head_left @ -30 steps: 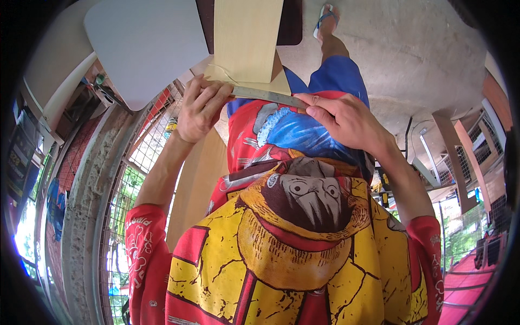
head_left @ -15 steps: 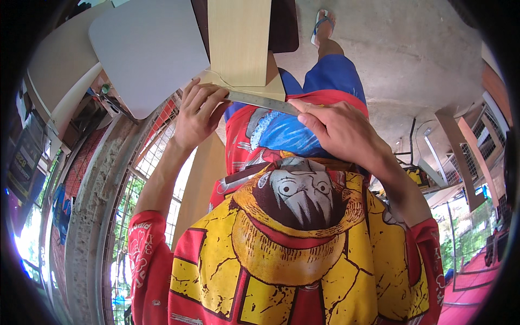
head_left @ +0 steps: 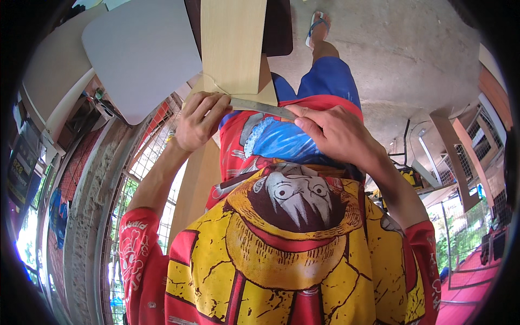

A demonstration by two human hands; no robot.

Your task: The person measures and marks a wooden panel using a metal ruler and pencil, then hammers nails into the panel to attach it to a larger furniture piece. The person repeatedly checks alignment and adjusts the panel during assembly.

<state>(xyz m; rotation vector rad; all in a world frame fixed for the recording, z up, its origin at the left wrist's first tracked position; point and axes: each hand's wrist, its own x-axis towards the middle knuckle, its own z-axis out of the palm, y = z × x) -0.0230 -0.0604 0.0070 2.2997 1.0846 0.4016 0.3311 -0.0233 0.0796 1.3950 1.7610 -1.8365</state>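
A thin, flat grey metal strip (head_left: 259, 106), much like a steel ruler, spans the gap between my hands above my lap. My left hand (head_left: 203, 120) has its fingers curled over the left end, hiding that tip. At the other end, my right hand (head_left: 342, 130) pinches the strip between thumb and fingers. The strip slopes slightly down toward the right. A thin pale cord (head_left: 216, 84) loops just beyond my left hand, in front of an upright light wooden board (head_left: 233, 46).
A large grey panel (head_left: 141, 59) stands at the far left, beside a dark brown panel (head_left: 278, 27). A metal mesh (head_left: 143, 162) and a rough concrete post (head_left: 86, 216) line the left side. My sandalled foot (head_left: 318, 28) rests on the concrete floor (head_left: 390, 59). Boards (head_left: 454, 157) lean at right.
My left fingers have lowered and curled more tightly over the strip's end. The whole view has shifted slightly; the right hand keeps its grip.
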